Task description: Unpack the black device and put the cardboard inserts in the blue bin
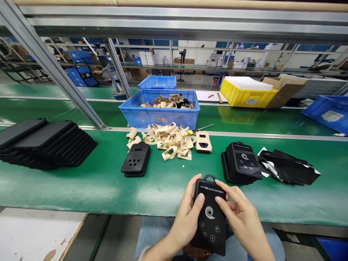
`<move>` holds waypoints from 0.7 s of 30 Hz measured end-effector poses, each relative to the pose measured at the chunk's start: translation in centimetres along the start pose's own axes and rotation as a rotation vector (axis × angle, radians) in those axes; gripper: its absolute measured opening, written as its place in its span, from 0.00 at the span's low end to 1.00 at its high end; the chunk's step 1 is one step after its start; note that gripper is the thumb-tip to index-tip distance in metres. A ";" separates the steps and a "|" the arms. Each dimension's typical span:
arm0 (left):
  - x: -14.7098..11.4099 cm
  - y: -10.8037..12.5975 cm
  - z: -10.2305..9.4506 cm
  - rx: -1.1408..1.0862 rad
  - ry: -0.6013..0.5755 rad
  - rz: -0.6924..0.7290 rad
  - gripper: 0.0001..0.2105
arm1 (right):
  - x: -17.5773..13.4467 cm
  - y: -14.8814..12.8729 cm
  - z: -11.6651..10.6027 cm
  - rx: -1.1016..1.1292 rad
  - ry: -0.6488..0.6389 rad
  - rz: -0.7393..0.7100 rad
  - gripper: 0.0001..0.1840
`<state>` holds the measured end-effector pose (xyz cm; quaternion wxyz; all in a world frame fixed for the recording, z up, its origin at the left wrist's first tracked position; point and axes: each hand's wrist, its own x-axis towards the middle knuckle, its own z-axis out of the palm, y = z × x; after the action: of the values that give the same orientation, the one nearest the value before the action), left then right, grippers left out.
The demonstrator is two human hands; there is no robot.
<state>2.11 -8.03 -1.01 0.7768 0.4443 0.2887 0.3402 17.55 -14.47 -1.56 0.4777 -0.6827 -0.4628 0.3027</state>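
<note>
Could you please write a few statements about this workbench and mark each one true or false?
1. Both hands hold the black remote-style device. True.
2. The left hand rests empty on the green belt. False: its thumb presses the device's face.
3. The blue crate holds tan paper cut-outs. True.
4. The screwdriver lies inside the yellow bin. False: it lies on the belt beside the loose cut-outs.
5. A stack of black devices sits to the right, beyond the right hand. True.
</note>
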 end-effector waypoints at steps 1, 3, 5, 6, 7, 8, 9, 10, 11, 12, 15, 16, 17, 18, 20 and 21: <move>-0.1 -0.1 0.0 0.040 -0.004 0.025 0.24 | -0.1 -0.1 0.0 -0.017 0.007 -0.011 0.24; -0.2 -0.3 -0.1 0.130 0.009 0.061 0.24 | -0.3 -0.4 0.0 -0.054 0.027 -0.033 0.24; -0.2 -0.5 -0.2 0.208 0.030 0.073 0.23 | -0.6 -0.7 0.0 -0.072 0.054 -0.044 0.23; -0.2 -0.6 -0.2 0.231 0.034 0.076 0.23 | -0.7 -0.8 0.1 -0.074 0.067 -0.050 0.23; -0.2 -0.6 -0.2 0.239 0.034 0.075 0.23 | -0.8 -0.9 0.2 -0.075 0.076 -0.057 0.23; -0.2 -0.6 -0.2 0.232 0.032 0.071 0.22 | -0.9 -1.0 0.3 -0.077 0.088 -0.064 0.23; -0.2 -0.6 -0.2 0.215 0.026 0.066 0.22 | -0.9 -1.2 0.4 -0.084 0.104 -0.071 0.22; -0.2 -0.6 -0.2 0.192 0.017 0.059 0.22 | -1.0 -1.3 0.5 -0.096 0.117 -0.082 0.21; -0.2 -0.5 -0.1 0.169 0.012 0.054 0.22 | -1.1 -1.4 0.6 -0.114 0.132 -0.094 0.21; -0.2 -0.5 -0.1 0.151 0.010 0.051 0.22 | -1.2 -1.4 0.6 -0.139 0.149 -0.111 0.21; -0.3 -0.2 0.0 0.135 0.004 0.041 0.22 | -1.2 -1.5 0.3 -0.204 0.187 -0.135 0.24; -0.2 0.0 0.0 0.129 0.000 0.036 0.22 | -1.1 -1.6 0.1 -0.203 0.193 -0.114 0.25; -0.2 0.1 0.0 0.119 -0.006 0.028 0.22 | -1.0 -1.6 -0.1 -0.191 0.192 -0.077 0.25; -0.2 0.2 0.0 0.103 -0.012 0.017 0.22 | -0.8 -1.5 -0.4 -0.168 0.176 -0.030 0.25; 0.0 0.5 -0.1 0.063 -0.011 -0.006 0.23 | -0.5 -1.5 -0.7 -0.109 0.125 0.055 0.27; 0.1 0.6 -0.1 0.045 -0.007 -0.018 0.23 | -0.4 -1.4 -0.8 -0.078 0.091 0.083 0.29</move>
<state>1.92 -7.66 -0.56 0.7708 0.4601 0.2974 0.3252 17.58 -14.99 0.01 0.4584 -0.7324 -0.4233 0.2725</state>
